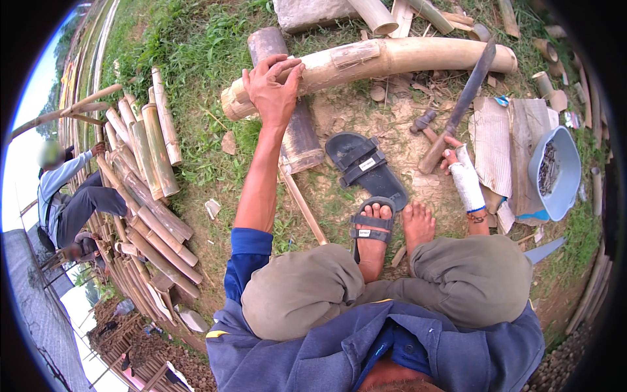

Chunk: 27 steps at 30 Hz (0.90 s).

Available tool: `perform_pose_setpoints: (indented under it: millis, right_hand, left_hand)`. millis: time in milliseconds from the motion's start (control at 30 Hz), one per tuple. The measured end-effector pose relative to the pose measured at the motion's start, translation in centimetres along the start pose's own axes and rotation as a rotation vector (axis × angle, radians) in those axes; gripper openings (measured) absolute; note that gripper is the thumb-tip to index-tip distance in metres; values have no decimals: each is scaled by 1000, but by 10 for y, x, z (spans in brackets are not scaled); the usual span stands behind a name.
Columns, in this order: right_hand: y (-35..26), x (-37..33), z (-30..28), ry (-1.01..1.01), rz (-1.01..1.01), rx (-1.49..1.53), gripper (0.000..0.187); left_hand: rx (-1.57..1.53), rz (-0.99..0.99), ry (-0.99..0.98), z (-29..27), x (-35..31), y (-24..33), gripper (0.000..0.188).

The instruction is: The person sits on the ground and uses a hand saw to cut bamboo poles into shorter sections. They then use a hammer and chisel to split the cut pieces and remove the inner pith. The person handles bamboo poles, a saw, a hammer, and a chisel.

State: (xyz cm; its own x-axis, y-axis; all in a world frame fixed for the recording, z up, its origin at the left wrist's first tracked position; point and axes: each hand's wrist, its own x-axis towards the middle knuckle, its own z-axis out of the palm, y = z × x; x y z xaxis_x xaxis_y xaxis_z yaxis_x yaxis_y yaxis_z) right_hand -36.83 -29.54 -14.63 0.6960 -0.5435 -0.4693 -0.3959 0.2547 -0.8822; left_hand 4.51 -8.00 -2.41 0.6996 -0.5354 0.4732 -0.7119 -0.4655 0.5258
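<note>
A thick, curved bamboo pole (418, 57) lies across the ground in front of me, a rough split patch on its upper side. My bare left hand (271, 91) grips its left end, fingers bent over the top. Beneath that end a shorter, darker bamboo piece (302, 134) is partly covered. At the right, my right hand (462, 173) wears a white glove with bare fingertips. Its fingers curl at the wooden handle of a long machete (467, 95), whose dark blade crosses over the pole. A hammer (424, 122) lies just left of the machete.
An empty black sandal (366, 168) lies before my feet. On the right are flattened cardboard (493, 140), a blue basin (568, 173) with small dark pieces and a saw blade (545, 250). Bamboo lengths (157, 153) are piled at left, beside a person (68, 186). A stone block (313, 13) stands beyond.
</note>
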Motion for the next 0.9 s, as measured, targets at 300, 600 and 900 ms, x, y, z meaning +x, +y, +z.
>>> perform_pose_setpoints:
  millis: [300,600,900]
  right_hand:
    - [-8,-4,3,8,-3,-10,42]
    - [27,-1,-24,266,-301,-356,47]
    - [12,-11,-16,294,-703,-1197,38]
  left_hand:
    - [55,1,-64,1,1,1,17]
    - [-442,-232,30,-19,4,-3,18]
    - [-303,-175,13,-14,2,-1,21]
